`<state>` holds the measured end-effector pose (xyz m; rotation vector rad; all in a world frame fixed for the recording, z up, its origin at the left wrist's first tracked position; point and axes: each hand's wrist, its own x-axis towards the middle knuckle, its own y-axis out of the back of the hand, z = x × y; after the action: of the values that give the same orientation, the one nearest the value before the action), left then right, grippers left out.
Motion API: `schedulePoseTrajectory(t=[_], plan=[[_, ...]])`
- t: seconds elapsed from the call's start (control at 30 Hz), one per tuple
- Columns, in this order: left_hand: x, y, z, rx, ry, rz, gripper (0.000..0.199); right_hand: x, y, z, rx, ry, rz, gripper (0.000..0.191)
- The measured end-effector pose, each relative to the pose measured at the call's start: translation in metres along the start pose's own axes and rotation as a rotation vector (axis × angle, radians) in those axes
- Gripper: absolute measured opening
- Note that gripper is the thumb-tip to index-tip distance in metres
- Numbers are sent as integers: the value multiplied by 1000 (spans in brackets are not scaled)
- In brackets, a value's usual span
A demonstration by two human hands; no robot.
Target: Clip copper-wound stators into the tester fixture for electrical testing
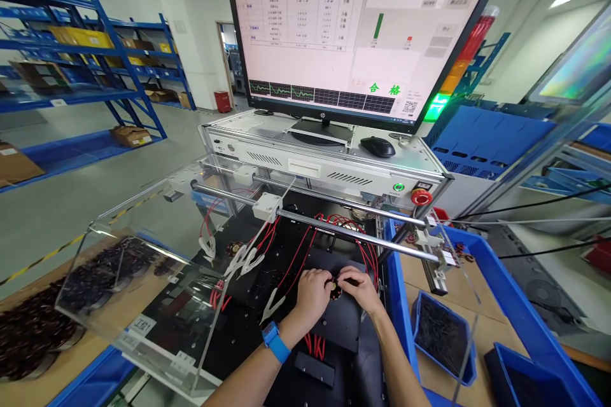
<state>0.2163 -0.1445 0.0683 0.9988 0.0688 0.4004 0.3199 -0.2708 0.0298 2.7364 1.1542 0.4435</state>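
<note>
A small round motor stator (336,294) with a dark slotted rim and a pale centre sits over the black plate (337,324) of the test bench. My left hand (312,296), with a blue watch on its wrist, closes its fingertips on the stator's left side. From the right, my right hand (360,289) pinches the opposite edge. White test clips (272,306) on red wires lie left of my left hand. A second stator (233,248) rests at the left station, with more white clips (251,262) beside it.
Metal rails (353,229) and a clear cover (138,280) stand around the bench. Beyond is a monitor (329,63) above a red stop button (421,196). Many stators (42,318) lie at left. A blue bin (443,337) with dark thin parts stands at right.
</note>
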Motion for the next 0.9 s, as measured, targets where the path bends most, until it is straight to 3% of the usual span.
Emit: schedulePoseTrajectory(t=[0.3, 0.53, 0.67, 0.8, 0.9], plan=[[5, -5, 3, 106, 35, -30, 19, 2, 3, -8, -102, -19, 11, 7], [1, -8, 2, 190, 60, -9, 17, 1, -17, -6, -296, -56, 224, 7], [-2, -7, 1, 177, 58, 7, 17, 10, -29, 0, -304, -111, 270, 6], [-7, 0, -3, 13, 90, 6, 19, 17, -30, 2, -244, -209, 242, 9], [-15, 2, -15, -243, 146, -40, 23, 7, -26, 2, -201, -191, 334, 16]])
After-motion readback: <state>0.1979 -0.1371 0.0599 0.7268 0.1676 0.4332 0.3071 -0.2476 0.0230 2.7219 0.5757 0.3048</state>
